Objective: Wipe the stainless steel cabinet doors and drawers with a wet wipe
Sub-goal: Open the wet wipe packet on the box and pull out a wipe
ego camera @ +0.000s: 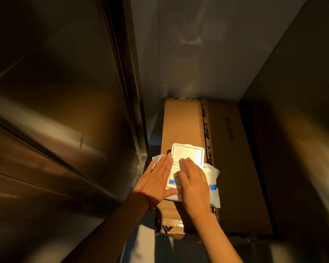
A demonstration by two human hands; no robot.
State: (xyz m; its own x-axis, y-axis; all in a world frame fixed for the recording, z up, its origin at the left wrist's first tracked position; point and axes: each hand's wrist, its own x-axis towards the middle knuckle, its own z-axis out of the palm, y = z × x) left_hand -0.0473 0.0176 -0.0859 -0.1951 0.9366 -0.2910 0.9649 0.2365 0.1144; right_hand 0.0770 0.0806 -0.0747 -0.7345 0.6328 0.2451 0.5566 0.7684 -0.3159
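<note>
1. Stainless steel cabinet (55, 111): dim, reflective panels fill the left side; grey wall behind, dark panel at right.
2. Cardboard box (235, 168): long, brown, lying flat btwn cabinet and right panel; black printed tape runs along its top.
3. Wet wipe pack (214, 179): white w/ blue markings, resting on near end of box; white flip lid (187, 154) stands open, hinged at far side.
4. Left hand (156, 179): fingers straight, palm flat on pack's left side, pressing it down; red bead bracelet (141, 192) at wrist.
5. Right hand (194, 185): over pack's opening, fingers bent down at dispenser; whether it pinches a wipe, cannot tell.
</note>
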